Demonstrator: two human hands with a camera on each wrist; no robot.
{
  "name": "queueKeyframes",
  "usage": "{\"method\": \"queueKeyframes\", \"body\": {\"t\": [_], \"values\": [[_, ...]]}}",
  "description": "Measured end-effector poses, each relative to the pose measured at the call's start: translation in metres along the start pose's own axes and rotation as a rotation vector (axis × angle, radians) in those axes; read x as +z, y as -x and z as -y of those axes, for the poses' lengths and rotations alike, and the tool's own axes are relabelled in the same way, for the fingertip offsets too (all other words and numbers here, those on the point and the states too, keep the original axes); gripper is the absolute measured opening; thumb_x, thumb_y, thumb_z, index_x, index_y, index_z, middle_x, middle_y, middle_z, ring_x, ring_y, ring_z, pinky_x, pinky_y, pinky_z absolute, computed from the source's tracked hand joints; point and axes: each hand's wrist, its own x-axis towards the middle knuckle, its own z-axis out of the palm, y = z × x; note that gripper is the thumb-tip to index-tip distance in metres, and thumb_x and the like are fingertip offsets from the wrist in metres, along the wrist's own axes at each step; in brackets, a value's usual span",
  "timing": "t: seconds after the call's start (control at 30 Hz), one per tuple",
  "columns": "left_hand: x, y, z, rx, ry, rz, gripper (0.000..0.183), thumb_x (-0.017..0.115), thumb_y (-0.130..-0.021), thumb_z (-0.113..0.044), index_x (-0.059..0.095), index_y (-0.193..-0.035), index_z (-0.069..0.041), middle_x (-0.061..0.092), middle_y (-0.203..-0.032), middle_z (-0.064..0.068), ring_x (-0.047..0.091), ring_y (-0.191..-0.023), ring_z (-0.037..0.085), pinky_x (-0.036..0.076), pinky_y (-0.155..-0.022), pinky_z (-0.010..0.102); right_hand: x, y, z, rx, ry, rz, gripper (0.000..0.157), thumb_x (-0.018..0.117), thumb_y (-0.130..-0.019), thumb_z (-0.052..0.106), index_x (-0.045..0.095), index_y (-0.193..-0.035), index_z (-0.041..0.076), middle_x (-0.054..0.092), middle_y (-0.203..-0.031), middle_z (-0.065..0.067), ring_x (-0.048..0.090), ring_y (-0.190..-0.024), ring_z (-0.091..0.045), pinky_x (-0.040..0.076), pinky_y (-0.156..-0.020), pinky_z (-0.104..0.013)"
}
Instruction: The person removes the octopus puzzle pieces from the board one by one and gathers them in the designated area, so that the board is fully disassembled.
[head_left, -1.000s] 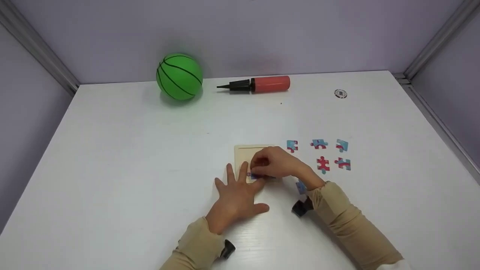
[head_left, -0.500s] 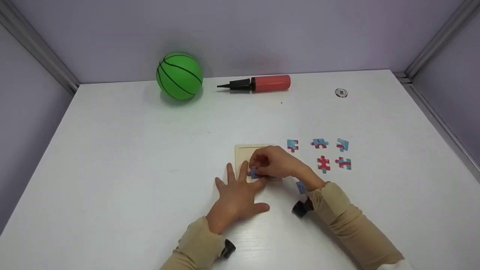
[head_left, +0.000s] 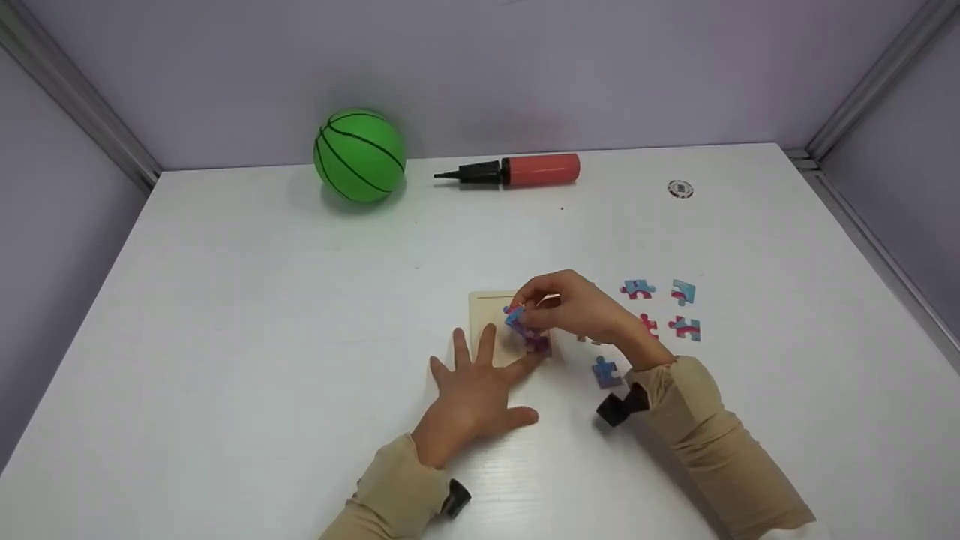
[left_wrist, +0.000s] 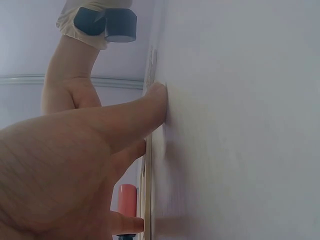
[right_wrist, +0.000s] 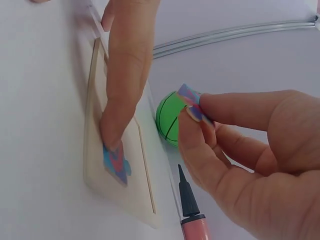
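Note:
A blue, red and purple jigsaw piece (right_wrist: 190,97) is pinched between the thumb and fingers of my right hand (head_left: 581,307), raised above a shallow wooden puzzle tray (right_wrist: 90,165). Another jigsaw piece (right_wrist: 117,165) lies inside the tray, at its near right corner in the head view. My left hand (head_left: 472,390) is spread with straight fingers. Its index fingertip presses on that piece, while other fingers reach over the tray's near left part. In the left wrist view the thumb (left_wrist: 157,100) rests at the white table.
Several loose pieces lie right of the tray, among them a blue piece (head_left: 606,372) and a curved-pattern piece (head_left: 683,292). Farther back are a green ball (head_left: 360,156), a red and black hand pump (head_left: 540,170) and a round chip (head_left: 681,189). Walls enclose the table (head_left: 262,300).
My right hand has lifted the pinched jigsaw piece up off the tray and moved slightly right and away. The piece under my left index finger now shows. My left hand has stayed nearly still.

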Motion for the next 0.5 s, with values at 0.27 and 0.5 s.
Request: {"method": "queueKeyframes", "body": {"t": [0.27,0.5], "values": [[0.003,0.000,-0.002,-0.004,0.005,-0.009,0.071,0.061,-0.084,-0.061,0.030,-0.146,-0.049,0.007,-0.159,0.015,0.002,-0.138,0.055,0.020,-0.095,0.076,-0.013,0.019,-0.009,0.027,0.007,-0.047,0.016,0.064,-0.091,0.010,0.067,-0.106,0.006,0.058,-0.087,-0.007,0.063,-0.080,-0.020,0.052,-0.070,-0.032],[0.001,0.001,0.000,-0.008,0.019,-0.026,0.071,0.062,-0.083,-0.060,0.032,-0.146,-0.047,0.008,-0.159,0.017,0.003,-0.138,0.055,0.019,-0.096,0.076,-0.030,0.043,-0.028,0.069,-0.028,-0.082,0.017,0.065,-0.091,0.010,0.064,-0.106,0.002,0.057,-0.087,-0.009,0.058,-0.078,-0.019,0.053,-0.075,-0.029]]}}
